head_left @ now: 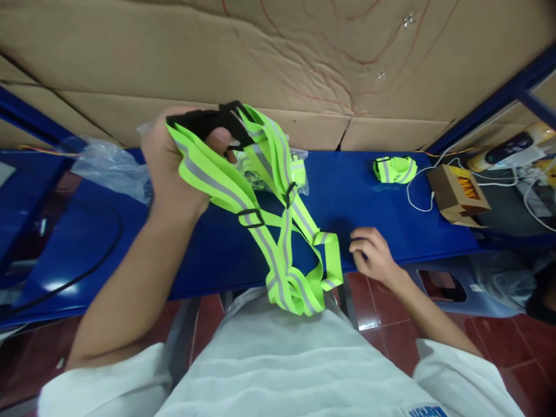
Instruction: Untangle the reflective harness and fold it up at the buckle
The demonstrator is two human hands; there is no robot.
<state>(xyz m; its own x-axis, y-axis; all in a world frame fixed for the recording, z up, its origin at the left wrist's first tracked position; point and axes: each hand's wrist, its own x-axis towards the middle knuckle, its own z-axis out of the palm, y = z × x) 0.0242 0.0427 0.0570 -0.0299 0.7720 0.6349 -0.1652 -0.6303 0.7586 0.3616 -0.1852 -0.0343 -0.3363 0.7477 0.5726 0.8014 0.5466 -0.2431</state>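
Her left hand (174, 162) grips the neon-yellow reflective strap vest (269, 231), right hand (373, 255) resting loose beside its dangling loops, which could easily tangle.

Strap harness (278, 231) hangs before table (373, 220); folded strap (394, 169) left of box (457, 194).

White short-sleeved shirt (278, 359), bare forearms, a small blue printed mark near the right sleeve (460, 376).
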